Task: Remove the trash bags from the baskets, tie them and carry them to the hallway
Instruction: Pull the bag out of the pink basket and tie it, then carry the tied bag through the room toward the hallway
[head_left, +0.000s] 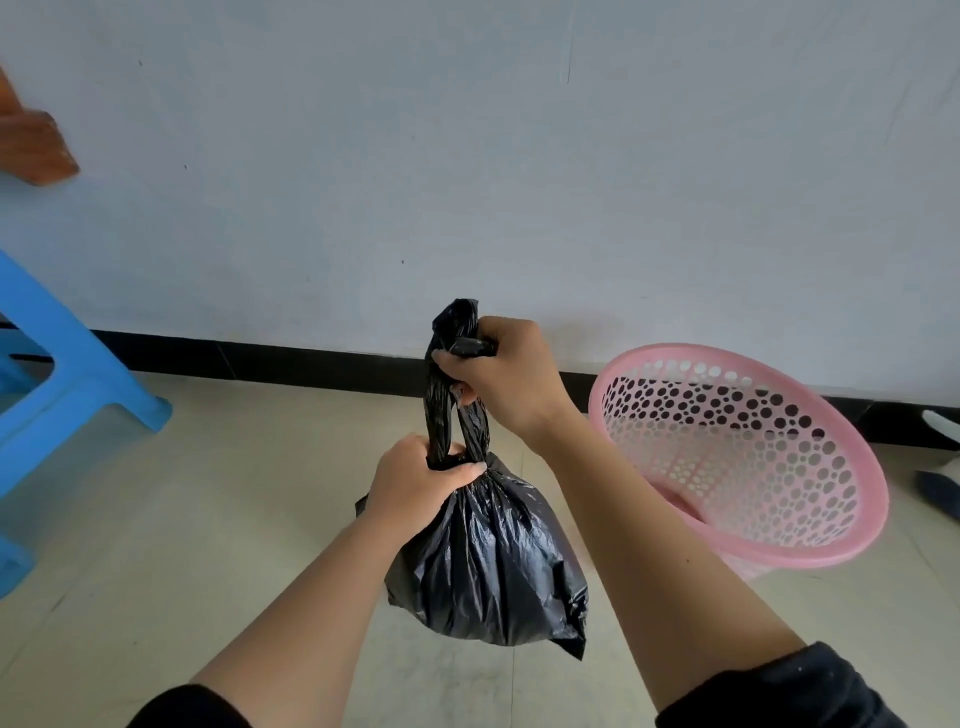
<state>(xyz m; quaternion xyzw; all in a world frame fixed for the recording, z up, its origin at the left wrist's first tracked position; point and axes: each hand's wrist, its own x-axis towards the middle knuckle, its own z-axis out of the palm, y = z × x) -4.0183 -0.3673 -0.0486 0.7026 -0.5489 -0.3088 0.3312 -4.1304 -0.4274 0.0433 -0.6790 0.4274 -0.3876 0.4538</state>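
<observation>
A full black trash bag (493, 566) hangs above the tiled floor in the middle of the view. My left hand (415, 480) grips its gathered neck just above the bulging body. Higher up, my right hand (506, 376) holds the two twisted black ends of the bag, pulled upward into taut strands. A pink perforated basket (810, 525) stands tilted on the floor to the right of my right forearm, with no bag inside it.
A blue plastic stool (62, 395) stands at the left. A grey wall with a black baseboard (291, 358) runs across the back. A brown wooden piece (36, 145) juts in at upper left. Dark footwear (940, 488) lies at the far right edge.
</observation>
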